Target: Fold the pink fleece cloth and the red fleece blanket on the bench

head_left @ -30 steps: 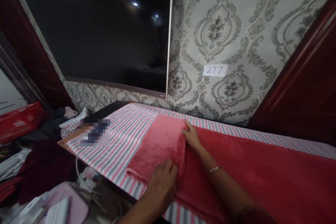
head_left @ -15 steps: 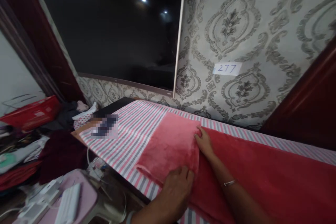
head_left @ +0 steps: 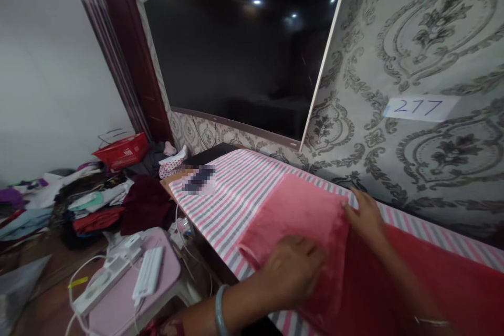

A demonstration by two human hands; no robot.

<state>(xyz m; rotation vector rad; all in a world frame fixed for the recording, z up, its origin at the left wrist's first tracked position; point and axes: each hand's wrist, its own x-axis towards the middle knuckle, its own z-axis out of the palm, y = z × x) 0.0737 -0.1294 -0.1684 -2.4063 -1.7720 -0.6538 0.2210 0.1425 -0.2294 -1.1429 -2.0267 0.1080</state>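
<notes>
Both hands lie open and flat on the pink cloth (head_left: 293, 210) over the striped table (head_left: 232, 189): left hand (head_left: 291, 268) near, right hand (head_left: 364, 215) far; the cloth's right part is cut off

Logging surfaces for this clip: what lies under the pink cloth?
A striped sheet shows beyond the pink cloth at its left. Both hands press the pink cloth; what lies directly beneath is covered.

Left hand (head_left: 293, 269) now further onto the pink cloth (head_left: 295, 215)
</notes>
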